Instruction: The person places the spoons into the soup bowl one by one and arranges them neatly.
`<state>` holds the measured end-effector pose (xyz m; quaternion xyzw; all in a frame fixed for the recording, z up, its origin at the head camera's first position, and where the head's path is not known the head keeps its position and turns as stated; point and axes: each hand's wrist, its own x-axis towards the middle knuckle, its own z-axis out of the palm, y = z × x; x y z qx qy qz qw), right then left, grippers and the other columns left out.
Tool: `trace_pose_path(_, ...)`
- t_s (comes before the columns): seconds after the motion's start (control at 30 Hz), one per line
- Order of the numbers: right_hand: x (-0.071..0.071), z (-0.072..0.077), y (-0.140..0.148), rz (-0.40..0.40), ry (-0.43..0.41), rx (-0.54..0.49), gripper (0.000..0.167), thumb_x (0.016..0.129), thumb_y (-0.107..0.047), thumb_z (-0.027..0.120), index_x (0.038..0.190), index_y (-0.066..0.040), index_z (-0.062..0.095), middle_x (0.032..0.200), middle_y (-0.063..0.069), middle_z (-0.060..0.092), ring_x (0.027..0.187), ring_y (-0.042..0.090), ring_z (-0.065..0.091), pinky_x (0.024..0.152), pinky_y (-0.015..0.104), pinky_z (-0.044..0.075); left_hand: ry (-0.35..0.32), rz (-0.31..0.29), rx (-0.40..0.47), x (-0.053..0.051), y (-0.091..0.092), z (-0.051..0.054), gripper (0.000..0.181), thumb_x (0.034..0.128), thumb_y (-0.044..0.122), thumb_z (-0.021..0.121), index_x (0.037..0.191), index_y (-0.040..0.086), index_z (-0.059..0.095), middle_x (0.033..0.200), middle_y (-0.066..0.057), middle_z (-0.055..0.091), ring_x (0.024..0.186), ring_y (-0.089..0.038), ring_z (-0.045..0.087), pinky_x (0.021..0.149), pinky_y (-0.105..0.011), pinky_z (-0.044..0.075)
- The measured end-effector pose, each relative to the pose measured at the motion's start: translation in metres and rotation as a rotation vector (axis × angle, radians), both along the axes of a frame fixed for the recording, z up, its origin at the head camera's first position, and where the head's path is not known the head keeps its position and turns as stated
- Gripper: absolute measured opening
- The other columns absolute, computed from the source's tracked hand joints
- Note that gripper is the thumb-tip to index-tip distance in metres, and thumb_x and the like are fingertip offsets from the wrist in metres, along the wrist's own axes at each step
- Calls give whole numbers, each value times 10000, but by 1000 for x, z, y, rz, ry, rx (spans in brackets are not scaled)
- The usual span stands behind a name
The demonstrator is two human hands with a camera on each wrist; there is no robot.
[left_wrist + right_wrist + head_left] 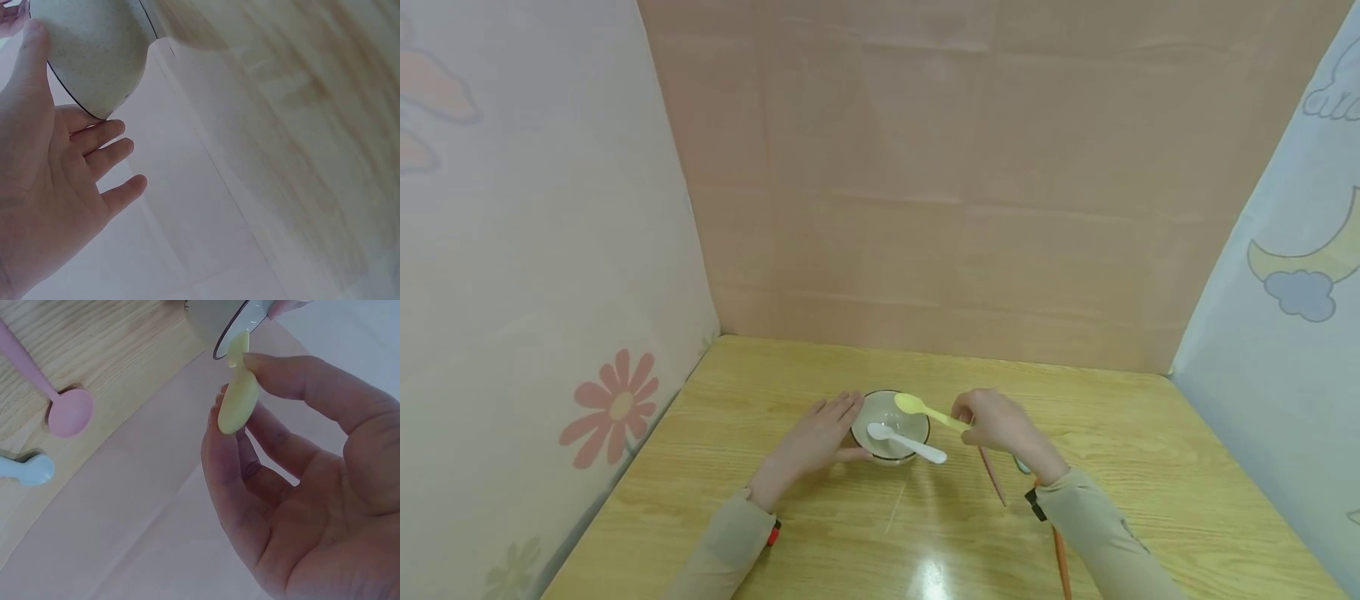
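A speckled, pale bowl with a dark rim (868, 407) stands on the table. My left hand (812, 437) holds its left side, thumb along the near wall and fingers by the rim; in the left wrist view the outer fingers stand away from the bowl (94, 50). Inside leans a white spoon (925, 450), its handle over the near right rim. Between right thumb and fingertips I pinch a yellow spoon (936, 416) by its handle end, its head above the bowl. The right hand (1000, 423) is just right of the bowl.
Right of the bowl, a pink spoon (70, 412) and a light blue spoon (36, 469) lie on the wooden table (805, 367). An orange handle (1062, 562) shows partly under the right forearm. Fabric-like walls border the table at the back and sides.
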<state>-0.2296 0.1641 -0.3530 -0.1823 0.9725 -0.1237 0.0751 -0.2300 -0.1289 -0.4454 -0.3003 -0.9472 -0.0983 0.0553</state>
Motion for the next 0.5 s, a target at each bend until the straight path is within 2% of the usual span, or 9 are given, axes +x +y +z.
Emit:
trace_pose_path(0.17, -1, -1, -3, -5, 3, 9, 260, 752, -38, 775, 999, -94, 719, 930, 17, 695, 829, 163, 631, 636, 329, 524, 8, 1, -13, -1, 0, -2, 942, 896, 671, 529, 1541, 18, 318, 1601, -143, 355, 1476, -324, 369, 1179, -538, 357)
trace_pose_path(0.5, 3, 3, -10, 31, 0, 0, 271, 737, -5, 766, 998, -61, 726, 903, 35, 688, 798, 154, 611, 633, 313, 517, 24, -2, -12, -1, -1, -4, 937, 895, 664, 534, 1538, 15, 324, 1595, -145, 364, 1472, -319, 378, 1165, -539, 375)
